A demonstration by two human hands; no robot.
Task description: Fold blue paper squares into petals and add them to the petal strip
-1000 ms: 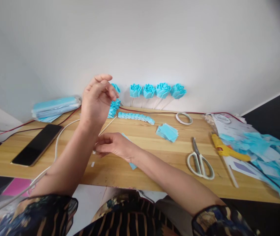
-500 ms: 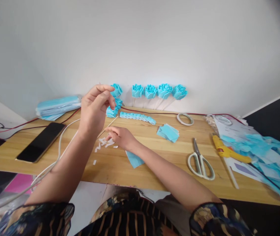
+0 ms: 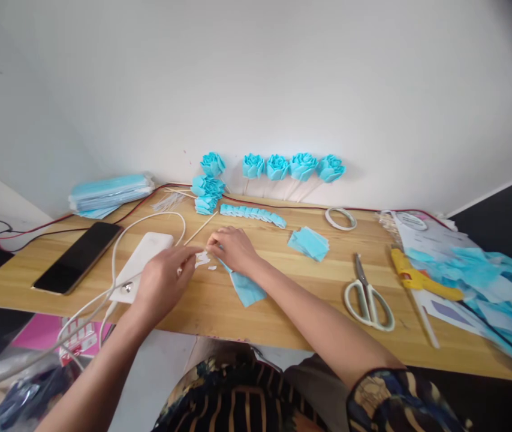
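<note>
My left hand [image 3: 169, 277] is closed in a pinch over the small white slips [image 3: 202, 259]; whatever is between its fingertips is too small to make out. Fingertip to fingertip with it, my right hand [image 3: 234, 249] is pinched too, and a blue fabric piece [image 3: 225, 265] shows beneath its fingers. Another blue fabric piece [image 3: 247, 290] lies flat under the right wrist. Behind the hands a thin stick [image 3: 201, 228] rests on the table, and a pleated blue strip [image 3: 252, 214] lies farther back.
Blue fabric roses [image 3: 303, 166] lean on the wall. To the right are cut blue squares [image 3: 309, 243], a tape roll [image 3: 340, 219], scissors [image 3: 367, 300], a yellow glue gun [image 3: 420, 281] and blue scraps [image 3: 508, 288]. A phone [image 3: 76, 258], white power bank [image 3: 136, 264] and cables lie left.
My left hand has come down from its raised place to the white slips, uncovering the power bank. The right hand's fingers have shifted slightly right and drawn together.
</note>
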